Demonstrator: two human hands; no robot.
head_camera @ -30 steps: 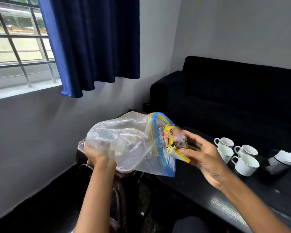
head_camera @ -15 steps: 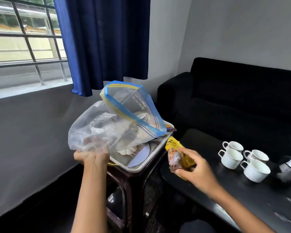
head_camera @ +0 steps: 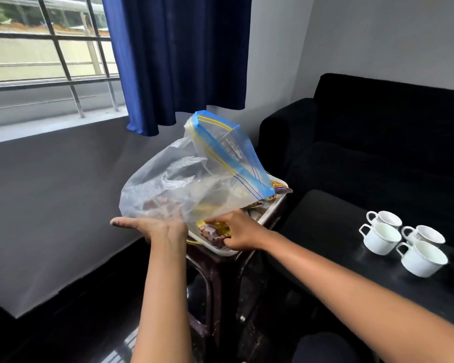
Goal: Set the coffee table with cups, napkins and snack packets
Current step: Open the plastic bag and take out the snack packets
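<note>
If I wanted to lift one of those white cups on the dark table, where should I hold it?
Probably by the handle. On the nearest cup it sticks out at the left, toward the person, so come from that side and pinch it; the mouth faces up, so keep it level.

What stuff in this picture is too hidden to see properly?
Head view only:
- Tray contents: mostly covered by the crinkled zip bag.
- Left hand fingers: behind the bag's plastic, so its grip is unclear.
- Snack packet label: partly under the right hand, too small to read.
- Object beyond the cups: cut off at the right edge.
</note>
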